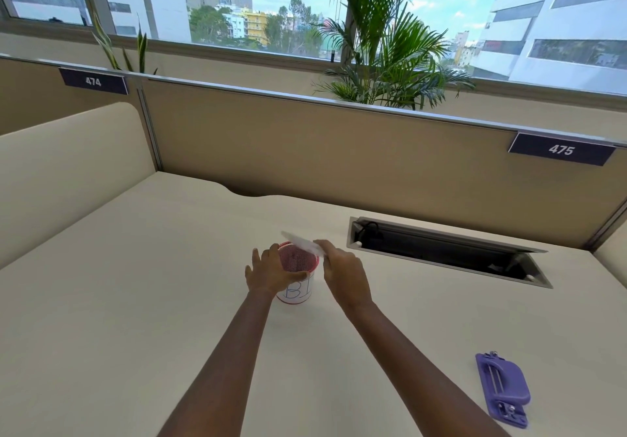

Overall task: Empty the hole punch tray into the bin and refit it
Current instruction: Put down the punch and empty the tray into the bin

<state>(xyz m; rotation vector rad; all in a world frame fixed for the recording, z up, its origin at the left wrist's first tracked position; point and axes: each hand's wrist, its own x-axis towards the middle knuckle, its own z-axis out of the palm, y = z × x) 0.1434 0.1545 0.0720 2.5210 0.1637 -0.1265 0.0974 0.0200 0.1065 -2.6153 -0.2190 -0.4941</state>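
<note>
A small pink mesh bin [298, 260] with a white paper label stands in the middle of the desk. My left hand [268, 272] is wrapped around its left side and grips it. My right hand [344, 275] holds the clear hole punch tray [302, 243] tilted over the bin's open top. The purple hole punch [504, 389] lies on its own at the desk's near right, well away from both hands, with its underside up.
An open cable hatch [448, 253] is sunk into the desk at the back right. A beige partition [339, 151] with number plates 474 and 475 runs along the desk's far edge. A rounded side panel [68, 172] closes the left.
</note>
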